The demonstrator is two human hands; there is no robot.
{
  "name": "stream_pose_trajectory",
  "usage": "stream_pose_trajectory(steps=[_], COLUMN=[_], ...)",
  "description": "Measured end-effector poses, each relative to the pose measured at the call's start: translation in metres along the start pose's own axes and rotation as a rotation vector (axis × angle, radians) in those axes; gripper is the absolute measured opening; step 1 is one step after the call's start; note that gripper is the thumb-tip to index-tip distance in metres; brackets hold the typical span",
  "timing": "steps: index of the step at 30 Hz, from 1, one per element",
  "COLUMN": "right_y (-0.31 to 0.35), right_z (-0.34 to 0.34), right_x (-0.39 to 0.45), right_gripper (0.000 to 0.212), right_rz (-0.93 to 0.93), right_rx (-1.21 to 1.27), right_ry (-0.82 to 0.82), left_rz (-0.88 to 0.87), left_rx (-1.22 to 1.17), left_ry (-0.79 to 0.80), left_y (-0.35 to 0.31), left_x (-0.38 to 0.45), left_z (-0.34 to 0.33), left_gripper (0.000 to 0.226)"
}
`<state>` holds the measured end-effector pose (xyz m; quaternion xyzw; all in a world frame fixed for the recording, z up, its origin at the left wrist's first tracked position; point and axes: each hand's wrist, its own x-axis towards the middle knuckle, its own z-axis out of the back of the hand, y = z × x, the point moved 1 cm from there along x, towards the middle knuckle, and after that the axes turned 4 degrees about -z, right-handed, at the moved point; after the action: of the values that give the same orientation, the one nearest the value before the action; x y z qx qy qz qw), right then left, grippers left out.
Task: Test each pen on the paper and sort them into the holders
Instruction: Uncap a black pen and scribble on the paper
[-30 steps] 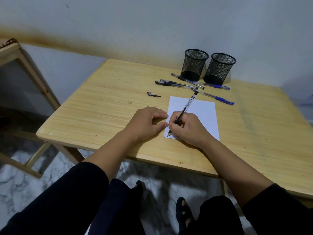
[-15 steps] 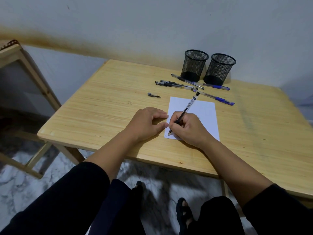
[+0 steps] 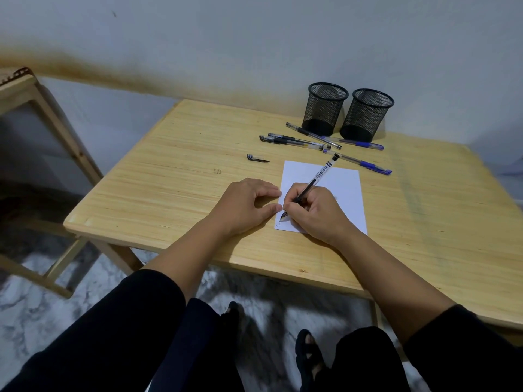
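Note:
My right hand [image 3: 317, 213] grips a black pen [image 3: 317, 179] with its tip down on the near left corner of the white paper [image 3: 339, 188]; a small ink mark shows there. My left hand [image 3: 249, 205] rests on the table with its fingertips touching the paper's left edge. Behind the paper lie several pens: black ones [image 3: 288, 140] and two blue ones [image 3: 365, 165] [image 3: 362, 143]. A loose black pen cap [image 3: 256, 158] lies left of the paper. Two black mesh holders [image 3: 325, 108] [image 3: 366, 114] stand at the back, both looking empty.
The wooden table [image 3: 169, 171] stands against a pale wall. A wooden frame [image 3: 42, 108] stands on the floor to the left. My legs and feet show under the table's near edge.
The pen tip has shifted slightly on the paper's near corner. My left hand has stayed put.

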<state>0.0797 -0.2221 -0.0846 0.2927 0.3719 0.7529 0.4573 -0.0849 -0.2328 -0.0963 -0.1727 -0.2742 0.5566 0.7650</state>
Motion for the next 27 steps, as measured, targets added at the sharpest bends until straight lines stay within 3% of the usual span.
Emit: stream_pose_trajectory(steps=[27], right_y=[0.0006], right_z=[0.0], right_x=[-0.0005], right_gripper=[0.018], right_rz=[-0.013], right_rx=[-0.003], right_ry=[-0.037], left_rz=[-0.007], left_rx=[0.002], left_ry=[-0.012], left_y=[-0.0005], left_x=[-0.0003], left_z=[-0.0006], left_gripper=[0.036])
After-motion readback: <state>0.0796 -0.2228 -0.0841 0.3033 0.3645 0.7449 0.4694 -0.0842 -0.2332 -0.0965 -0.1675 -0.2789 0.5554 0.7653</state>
